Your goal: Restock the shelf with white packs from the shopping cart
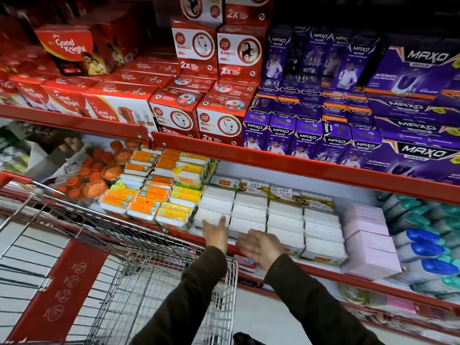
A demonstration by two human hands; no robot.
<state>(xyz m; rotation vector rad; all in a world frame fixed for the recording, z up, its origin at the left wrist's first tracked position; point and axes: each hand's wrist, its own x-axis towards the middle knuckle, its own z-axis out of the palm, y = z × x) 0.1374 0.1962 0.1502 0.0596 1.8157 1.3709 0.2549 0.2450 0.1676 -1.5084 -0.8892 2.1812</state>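
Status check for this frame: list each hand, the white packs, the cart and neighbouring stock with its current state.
left hand: open, empty, at the white packs
right hand: open, empty, blurred
white packs: stacked in rows on the lower shelf
shopping cart: parked against the shelf, visible basket part empty
pink boxes: stacked right of the packs

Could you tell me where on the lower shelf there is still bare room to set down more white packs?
Bare shelf shows behind the white packs, beneath the red upper shelf edge, running right above the pink boxes. The front is crowded: white packs touch the orange packs and pink boxes. Both hands, left hand and right hand, are empty.
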